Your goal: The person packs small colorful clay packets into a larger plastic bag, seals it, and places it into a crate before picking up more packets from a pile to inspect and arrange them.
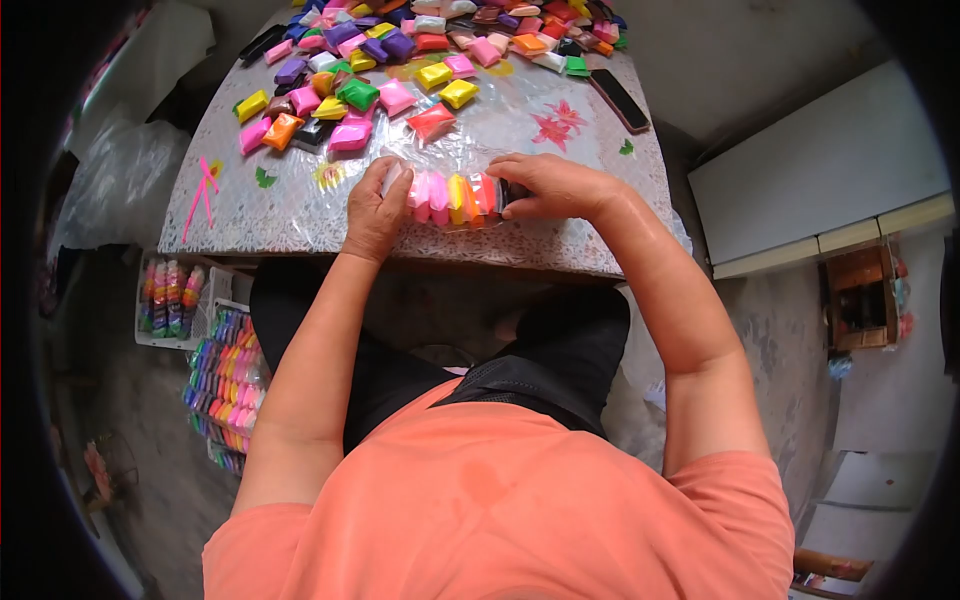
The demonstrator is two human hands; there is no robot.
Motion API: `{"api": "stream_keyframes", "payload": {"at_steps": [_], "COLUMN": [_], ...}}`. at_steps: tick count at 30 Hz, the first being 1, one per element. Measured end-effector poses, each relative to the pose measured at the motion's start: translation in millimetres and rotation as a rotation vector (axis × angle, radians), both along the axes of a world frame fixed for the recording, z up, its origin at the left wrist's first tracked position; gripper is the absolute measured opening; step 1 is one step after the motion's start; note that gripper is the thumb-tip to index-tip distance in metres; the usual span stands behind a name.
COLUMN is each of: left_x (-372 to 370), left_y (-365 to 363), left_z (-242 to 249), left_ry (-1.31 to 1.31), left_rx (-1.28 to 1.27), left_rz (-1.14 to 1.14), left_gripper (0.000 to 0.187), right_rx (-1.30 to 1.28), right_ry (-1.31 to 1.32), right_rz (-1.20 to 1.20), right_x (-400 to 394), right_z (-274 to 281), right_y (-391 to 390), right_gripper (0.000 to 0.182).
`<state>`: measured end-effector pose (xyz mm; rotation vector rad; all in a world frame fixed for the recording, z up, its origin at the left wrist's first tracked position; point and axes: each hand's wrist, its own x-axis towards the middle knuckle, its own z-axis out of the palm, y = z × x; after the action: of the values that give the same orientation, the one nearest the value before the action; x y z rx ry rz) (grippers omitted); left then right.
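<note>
Just over the table's near edge, a clear plastic bag (440, 198) lies sideways between my hands with a row of small packets in it, pink, yellow, orange, red and dark. My left hand (376, 212) grips the bag's left end, fingers behind and thumb in front. At the other end my right hand (555, 188) is closed round a dark packet (516, 192), thumb below and fingers above. Beyond the bag lie loose colourful packets, among them a red packet (432, 122), a green packet (358, 94) and a magenta packet (350, 135).
A big heap of packets (450, 30) covers the far end of the patterned table (600, 235). A phone (619, 100) lies near the right edge, pink strips (201, 200) at the left. Beside my left leg stand a white crate (212, 300) and stacked filled bags (225, 385).
</note>
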<state>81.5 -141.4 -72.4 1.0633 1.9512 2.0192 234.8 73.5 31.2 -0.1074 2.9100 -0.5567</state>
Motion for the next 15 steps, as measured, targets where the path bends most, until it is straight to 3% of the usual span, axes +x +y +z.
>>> {"api": "stream_keyframes", "payload": {"at_steps": [2,8,15], "left_x": [-0.9,-0.2,-4.8], "left_y": [0.8,0.7,1.4], "left_z": [-1.1,-1.8,-5.9], "left_ry": [0.053,-0.098,0.022], "left_rx": [0.018,-0.007,0.001], "left_rz": [0.014,-0.011,-0.002], "left_gripper": [0.024,0.024,0.026], "right_rx": [-0.078,0.043,0.162], "right_ry": [-0.022,-0.059,-0.088], "right_rz": [-0.047,-0.127,-0.106], "right_x": [3.7,4.0,-7.9], "right_z": [14.1,16.2,0.9], "right_y": [-5.4,-2.7,-9.9], "right_gripper": [0.065,0.072,0.057]}}
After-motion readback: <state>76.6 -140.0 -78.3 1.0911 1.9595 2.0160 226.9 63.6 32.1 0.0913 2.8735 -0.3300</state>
